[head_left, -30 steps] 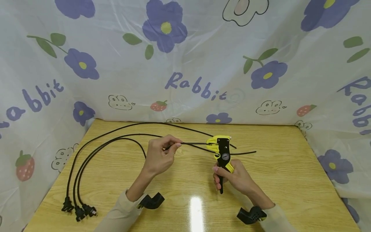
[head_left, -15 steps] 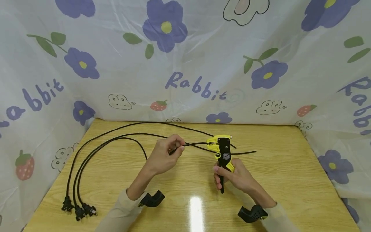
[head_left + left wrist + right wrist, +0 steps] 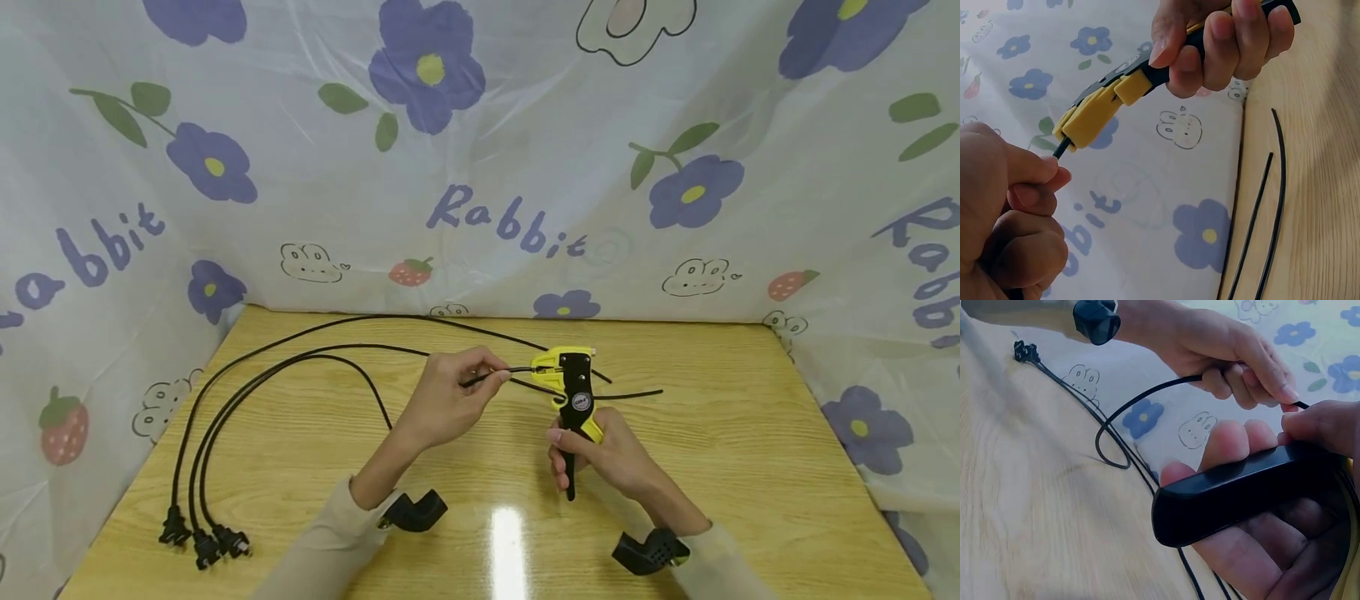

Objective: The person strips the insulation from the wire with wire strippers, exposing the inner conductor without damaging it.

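Head view shows the left hand (image 3: 453, 398) pinching a black power cord (image 3: 519, 369) between thumb and index finger, just beside the yellow nose of a wire stripper (image 3: 576, 375). The right hand (image 3: 617, 457) grips the wire stripper by its handles, the tool's head pointing up and its nose turned toward the left hand. From the left wrist, the pinched cord can be seen running into that nose; how deep it sits, and whether the jaws bite on it, cannot be told. Seen from the right wrist, the rest of this cord leaves the left hand and bends into a loop near the table (image 3: 720, 492).

Two more black cords lie on the table: a far cord (image 3: 397, 316) near the back edge and a nearer cord (image 3: 363, 345), both passing behind the wire stripper, with their free ends to its right. Three black plugs (image 3: 207, 550) are bunched at the table's left front. A white cloth (image 3: 510, 142) printed with flowers, rabbits and the word "Rabbit" hangs behind and at both sides.
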`<state>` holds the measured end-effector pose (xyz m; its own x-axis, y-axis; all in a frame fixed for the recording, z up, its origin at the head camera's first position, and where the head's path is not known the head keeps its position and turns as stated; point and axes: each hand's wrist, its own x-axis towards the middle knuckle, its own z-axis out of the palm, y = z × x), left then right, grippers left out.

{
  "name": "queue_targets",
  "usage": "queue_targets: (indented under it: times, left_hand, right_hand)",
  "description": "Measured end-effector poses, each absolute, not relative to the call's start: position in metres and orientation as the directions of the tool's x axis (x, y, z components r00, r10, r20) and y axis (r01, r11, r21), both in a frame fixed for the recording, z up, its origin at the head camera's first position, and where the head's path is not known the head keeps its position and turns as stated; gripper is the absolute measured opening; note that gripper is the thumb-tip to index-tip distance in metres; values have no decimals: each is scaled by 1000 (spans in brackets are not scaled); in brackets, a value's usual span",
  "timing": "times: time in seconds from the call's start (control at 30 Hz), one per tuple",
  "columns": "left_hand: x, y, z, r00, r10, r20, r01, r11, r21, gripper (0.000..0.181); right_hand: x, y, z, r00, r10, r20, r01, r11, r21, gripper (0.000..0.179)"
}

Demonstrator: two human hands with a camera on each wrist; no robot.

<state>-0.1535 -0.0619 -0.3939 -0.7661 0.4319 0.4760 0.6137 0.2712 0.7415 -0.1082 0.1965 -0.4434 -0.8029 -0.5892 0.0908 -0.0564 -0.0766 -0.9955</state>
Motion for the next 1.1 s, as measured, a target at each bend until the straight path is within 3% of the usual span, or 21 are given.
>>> queue_targets:
  times: [0.2, 0.5, 1.1]
  left_hand:
    - [-155, -67, -395, -735, 429, 525, 657, 262, 707, 8]
    - [-153, -70, -396, -713, 411, 568, 687, 244, 685, 9]
    - [-152, -68, -398, -717, 371, 590, 687, 231, 689, 9]
  right_hand:
    - [-106, 192, -444, -781, -610, 136, -59, -145, -988, 22]
    - [-103, 188, -446, -792, -590, 156, -99, -129, -987, 20]
    - [-101, 188, -445, -827, -550, 116, -82, -86, -993, 22]
